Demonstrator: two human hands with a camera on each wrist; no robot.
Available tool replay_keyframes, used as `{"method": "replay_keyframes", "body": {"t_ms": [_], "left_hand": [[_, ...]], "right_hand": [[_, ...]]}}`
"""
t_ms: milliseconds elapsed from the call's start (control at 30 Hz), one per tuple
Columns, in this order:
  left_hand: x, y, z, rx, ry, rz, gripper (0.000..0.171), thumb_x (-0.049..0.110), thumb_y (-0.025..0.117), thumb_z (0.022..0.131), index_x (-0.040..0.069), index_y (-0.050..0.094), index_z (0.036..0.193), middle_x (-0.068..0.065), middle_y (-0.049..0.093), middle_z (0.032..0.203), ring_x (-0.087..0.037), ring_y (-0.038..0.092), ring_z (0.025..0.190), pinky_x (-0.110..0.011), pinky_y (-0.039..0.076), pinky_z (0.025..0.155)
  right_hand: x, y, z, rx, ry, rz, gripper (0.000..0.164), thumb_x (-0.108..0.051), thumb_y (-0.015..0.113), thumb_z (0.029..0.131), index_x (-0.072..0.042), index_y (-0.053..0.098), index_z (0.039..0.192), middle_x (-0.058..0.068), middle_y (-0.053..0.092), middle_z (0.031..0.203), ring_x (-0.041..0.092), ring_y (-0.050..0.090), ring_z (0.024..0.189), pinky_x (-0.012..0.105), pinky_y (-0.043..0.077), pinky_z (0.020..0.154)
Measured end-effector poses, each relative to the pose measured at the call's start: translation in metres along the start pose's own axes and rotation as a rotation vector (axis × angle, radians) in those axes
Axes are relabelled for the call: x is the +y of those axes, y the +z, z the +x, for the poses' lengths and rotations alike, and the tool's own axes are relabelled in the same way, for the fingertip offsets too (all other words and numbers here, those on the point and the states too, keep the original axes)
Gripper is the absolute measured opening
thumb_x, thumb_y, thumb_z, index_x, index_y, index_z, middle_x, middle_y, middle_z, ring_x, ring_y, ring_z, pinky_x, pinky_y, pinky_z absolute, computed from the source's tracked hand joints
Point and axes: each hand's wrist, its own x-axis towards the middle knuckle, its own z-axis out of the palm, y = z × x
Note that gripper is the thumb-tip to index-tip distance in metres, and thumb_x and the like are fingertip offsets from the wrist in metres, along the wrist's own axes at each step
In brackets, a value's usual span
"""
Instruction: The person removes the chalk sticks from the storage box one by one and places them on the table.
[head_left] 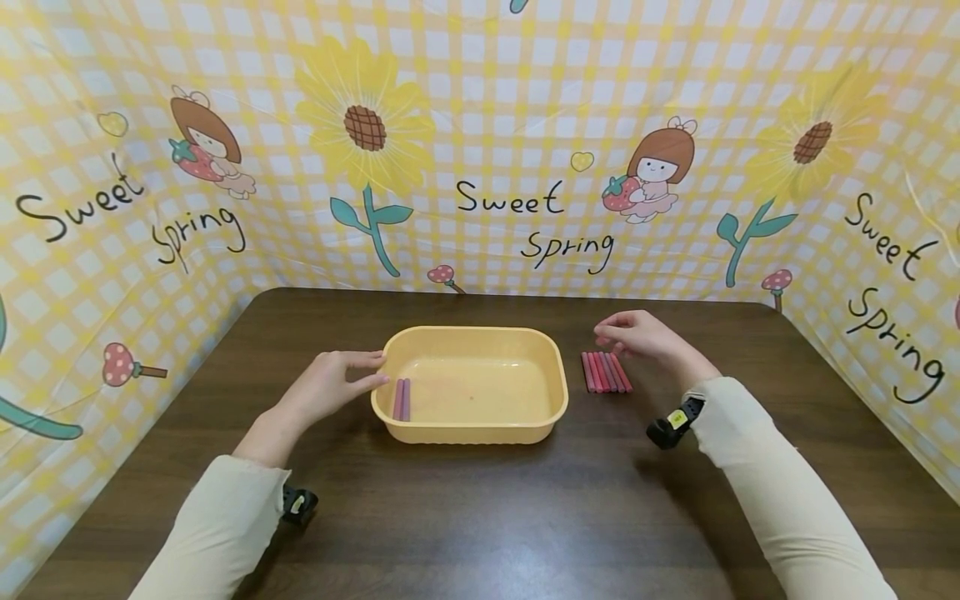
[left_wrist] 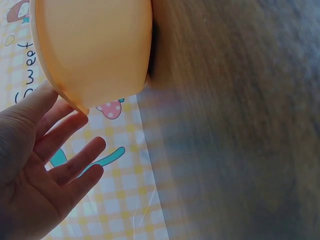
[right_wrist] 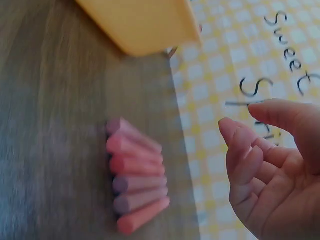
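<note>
A yellow plastic basin (head_left: 468,434) stands on the table, and my left hand (head_left: 324,388) pinches the left end of its rim between thumb and fingers. Two mauve chalk sticks (head_left: 402,400) lie side by side inside, against that same end. To the right of the basin, several pink, red and mauve chalk sticks (head_left: 606,372) form a neat row on the wood. My right hand (head_left: 643,333) hovers just beyond the row's far right end. Its fingers are loosely bent, with a gap between thumb and forefinger (right_wrist: 229,131) and nothing held.
The dark wooden table (head_left: 480,517) has a yellow checked cloth (head_left: 510,100) with printed flowers hanging behind it and along both sides. Each wrist carries a small black camera, one on the left sleeve (head_left: 217,521) and one on the right sleeve (head_left: 772,467).
</note>
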Motion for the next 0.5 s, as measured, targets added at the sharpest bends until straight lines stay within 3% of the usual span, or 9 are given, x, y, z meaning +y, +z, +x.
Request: {"method": "replay_keyframes", "body": {"t_ms": [233,400,500], "left_hand": [[-0.001,0.000,0.000,0.004,0.003,0.003,0.041,0.029,0.064,0.088,0.002,0.063,0.119,-0.016,0.057,0.129,-0.039,0.048,0.125,-0.055,0.036,0.106],[0.000,0.000,0.000,0.003,0.003,0.005,0.042,0.029,0.064,0.088,0.001,0.062,0.120,-0.016,0.057,0.129,-0.039,0.048,0.125,-0.055,0.036,0.106],[0.000,0.000,0.000,0.002,0.001,0.002,0.041,0.028,0.064,0.088,0.001,0.062,0.120,-0.017,0.057,0.130,-0.039,0.048,0.125,-0.055,0.036,0.106]], "right_hand": [[-0.022,0.008,-0.003,-0.028,-0.054,0.029,0.041,-0.031,0.053,0.095,0.002,0.055,0.118,0.013,0.067,0.103,0.007,0.056,0.068,0.021,0.050,0.064],[-0.035,0.014,-0.002,-0.047,-0.074,0.016,0.037,-0.033,0.054,0.094,-0.002,0.058,0.114,0.002,0.069,0.094,0.007,0.055,0.065,0.022,0.049,0.061],[-0.044,0.017,-0.002,-0.053,-0.072,0.003,0.036,-0.035,0.054,0.094,-0.006,0.059,0.114,0.004,0.068,0.098,0.008,0.055,0.065,0.021,0.048,0.059]]}}
